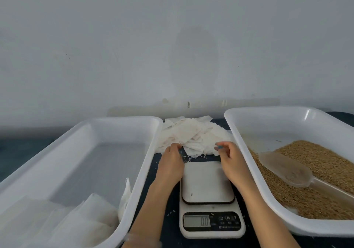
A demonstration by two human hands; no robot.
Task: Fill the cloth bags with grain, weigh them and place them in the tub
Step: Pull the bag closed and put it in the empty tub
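A pile of empty white cloth bags (191, 134) lies at the back of the table, between the two tubs. My left hand (170, 159) has its fingers curled onto the pile's near left edge and seems to pinch a bag there. My right hand (230, 160) hovers at the pile's near right edge, fingers loosely apart and holding nothing. The bare scale (207, 182) sits below both hands and reads 0.0. The left white tub (145, 163) holds several filled bags (80, 221) in its near corner. The right tub (237, 131) holds grain (321, 163).
A translucent plastic scoop (285, 169) lies on the grain, its handle pointing to the lower right. The tubs flank the scale closely on a dark tabletop (23, 152). A pale wall rises right behind the table. Loose threads trail from the pile toward the scale.
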